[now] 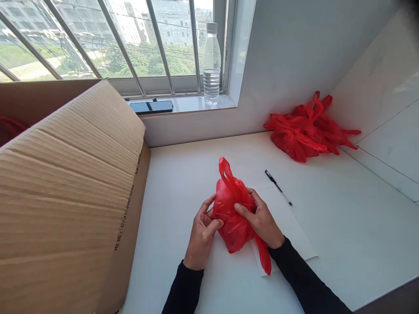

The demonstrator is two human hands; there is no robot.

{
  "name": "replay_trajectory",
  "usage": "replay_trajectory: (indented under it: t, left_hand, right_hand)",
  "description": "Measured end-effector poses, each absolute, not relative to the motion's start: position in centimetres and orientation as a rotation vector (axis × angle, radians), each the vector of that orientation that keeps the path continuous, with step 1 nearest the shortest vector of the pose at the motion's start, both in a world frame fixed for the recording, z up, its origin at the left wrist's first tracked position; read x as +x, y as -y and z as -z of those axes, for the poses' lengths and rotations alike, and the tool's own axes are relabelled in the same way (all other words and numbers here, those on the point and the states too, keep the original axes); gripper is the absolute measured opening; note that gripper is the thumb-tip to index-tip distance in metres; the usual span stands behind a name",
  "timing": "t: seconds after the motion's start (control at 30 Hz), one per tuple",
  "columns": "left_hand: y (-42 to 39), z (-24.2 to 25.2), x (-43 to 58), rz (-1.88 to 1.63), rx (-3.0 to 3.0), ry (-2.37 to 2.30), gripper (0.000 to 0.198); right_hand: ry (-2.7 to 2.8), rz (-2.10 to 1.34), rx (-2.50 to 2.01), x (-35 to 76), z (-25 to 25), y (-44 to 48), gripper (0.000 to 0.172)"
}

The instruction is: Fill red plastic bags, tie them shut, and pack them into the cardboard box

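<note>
A crumpled red plastic bag (233, 218) is held up over the white table (170, 192), one handle loop sticking up and another hanging down at the lower right. My left hand (204, 231) grips its left side between thumb and fingers. On the right side, my right hand (260, 218) has its thumb pressed on the front and its fingers behind. What the bag contains, if anything, cannot be made out. Beneath it and to the right lies white paper (291, 235), partly covered by the bag and my right hand. A black pen (278, 187) rests at the paper's upper edge.
At left stands a large open cardboard box (72, 187) with its flap up and something red inside. Several red plastic bags (307, 131) are heaped at the back right by the wall. The windowsill (190, 104) holds a phone (153, 107) and a water bottle (211, 69).
</note>
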State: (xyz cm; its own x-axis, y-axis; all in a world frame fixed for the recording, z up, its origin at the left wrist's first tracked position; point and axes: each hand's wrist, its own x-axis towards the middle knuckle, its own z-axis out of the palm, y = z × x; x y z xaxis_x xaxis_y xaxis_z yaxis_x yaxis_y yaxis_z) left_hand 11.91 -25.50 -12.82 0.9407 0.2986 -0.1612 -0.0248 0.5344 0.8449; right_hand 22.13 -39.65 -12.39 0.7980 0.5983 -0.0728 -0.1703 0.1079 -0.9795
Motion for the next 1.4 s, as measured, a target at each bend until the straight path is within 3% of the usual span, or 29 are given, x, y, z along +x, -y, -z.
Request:
replay_trajectory:
  t: [0.13, 0.3, 0.53, 0.63, 0.97, 1.4]
  left_hand:
    - [25.9, 12.6, 12.0, -0.164, 1.054, -0.279, 0.038]
    - [26.5, 12.3, 11.9, -0.177, 1.152, -0.265, 0.055]
    - [25.9, 12.7, 11.9, -0.285, 1.052, -0.362, 0.066]
    - [25.7, 12.6, 11.8, -0.286, 0.99, -0.373, 0.07]
    - [25.7, 12.5, 12.0, -0.244, 1.087, -0.379, 0.045]
    - [25.9, 12.9, 12.2, -0.274, 1.206, -0.406, 0.062]
  right_hand:
    - [0.308, -0.499, -1.325, 22.3, 12.6, 39.7, 0.031]
    - [0.28, -0.475, -1.262, 22.2, 12.3, 40.0, 0.024]
    - [0.324, -0.624, -1.055, 21.8, 12.1, 39.6, 0.041]
    - [0.296, -0.673, -1.054, 22.1, 12.6, 39.6, 0.034]
    - [0.456, -0.757, -1.183, 22.5, 12.4, 40.1, 0.038]
    - [0.474, -0.609, -1.27, 22.5, 13.0, 39.6, 0.042]
